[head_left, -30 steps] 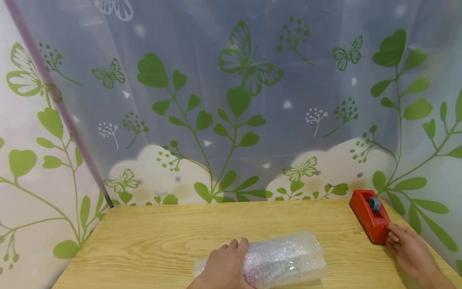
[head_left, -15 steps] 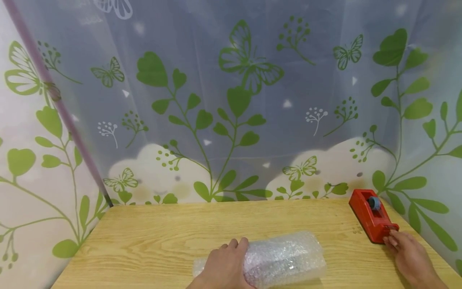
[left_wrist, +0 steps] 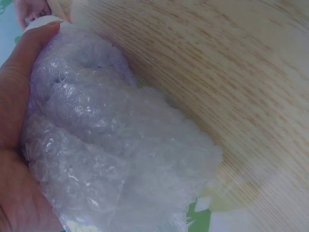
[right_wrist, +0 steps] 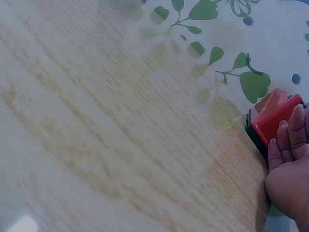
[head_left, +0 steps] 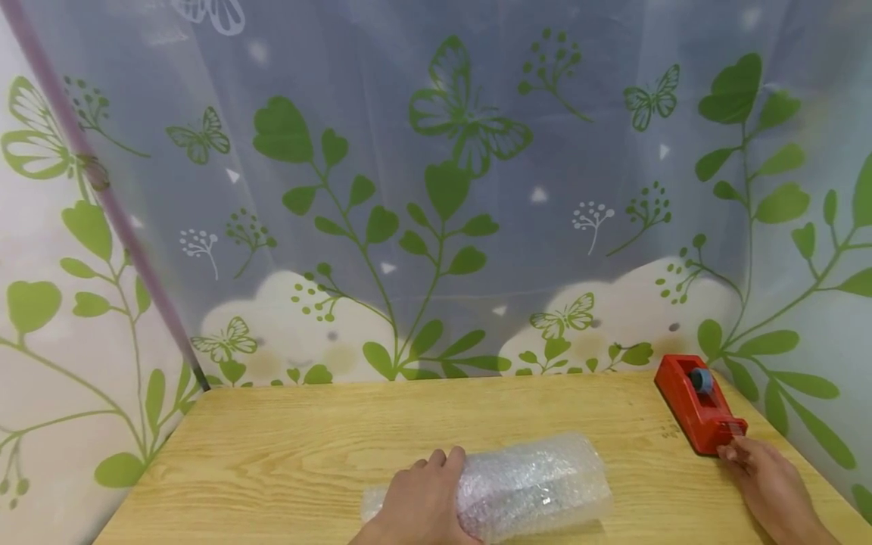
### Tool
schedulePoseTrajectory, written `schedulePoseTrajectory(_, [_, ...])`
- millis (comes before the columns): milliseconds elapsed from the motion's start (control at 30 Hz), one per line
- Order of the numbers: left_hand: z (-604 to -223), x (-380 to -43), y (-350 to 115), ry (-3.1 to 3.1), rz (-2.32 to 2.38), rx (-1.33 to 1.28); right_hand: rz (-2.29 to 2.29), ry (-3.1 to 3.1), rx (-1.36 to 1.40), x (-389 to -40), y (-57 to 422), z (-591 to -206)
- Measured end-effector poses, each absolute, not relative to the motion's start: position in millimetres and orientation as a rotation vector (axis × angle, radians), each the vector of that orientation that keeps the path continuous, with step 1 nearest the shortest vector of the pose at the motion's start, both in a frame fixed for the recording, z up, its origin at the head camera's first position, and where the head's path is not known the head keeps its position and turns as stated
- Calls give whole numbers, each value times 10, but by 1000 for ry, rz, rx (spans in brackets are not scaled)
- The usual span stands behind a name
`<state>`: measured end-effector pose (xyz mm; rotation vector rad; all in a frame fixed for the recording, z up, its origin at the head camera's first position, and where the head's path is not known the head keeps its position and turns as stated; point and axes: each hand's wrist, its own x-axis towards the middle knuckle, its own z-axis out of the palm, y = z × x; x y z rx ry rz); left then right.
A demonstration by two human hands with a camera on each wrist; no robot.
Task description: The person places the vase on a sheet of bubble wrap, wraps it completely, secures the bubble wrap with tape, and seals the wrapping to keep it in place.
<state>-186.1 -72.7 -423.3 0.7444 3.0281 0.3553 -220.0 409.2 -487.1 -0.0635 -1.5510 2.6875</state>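
A bubble-wrapped bundle (head_left: 534, 484) lies on its side near the table's front edge. My left hand (head_left: 424, 499) grips it by its left part, the thumb along one side in the left wrist view, where layers of bubble wrap (left_wrist: 111, 130) overlap. What is inside shows only as a faint purplish tint. To the right stands a red tape dispenser (head_left: 698, 412) holding a small roll of tape (head_left: 702, 381). At its front end, my right hand (head_left: 773, 484) pinches the tape's end between thumb and forefinger; the clear strip is barely visible. The right wrist view shows this hand (right_wrist: 292, 179) beside the dispenser.
The wood-grain table (head_left: 306, 439) ends at the back against a hanging cloth (head_left: 381, 227) printed with leaves and butterflies. A purple pole (head_left: 129, 219) slants down to the table's back left corner. The dispenser is close to the right edge.
My right hand has drawn back a little from the dispenser's front toward me, uncovering its cutting end. The left hand and the bundle have stayed in place.
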Motion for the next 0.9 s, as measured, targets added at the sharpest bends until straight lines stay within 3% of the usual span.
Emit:
schedulePoseTrajectory(300, [-4253,-1853,-708,3016,373,739,2594,-1644,-156,-2194,4095,-4904])
schedulePoseTrajectory(567, [-4280,-1853,-689,3052,328,745,2398,-1680,-47,-2187,4024,-4971])
schedulePoseTrajectory(900, [-4280,-1841,-683,3106,292,779,2081,-1889,-260,-2259,3899,-4886])
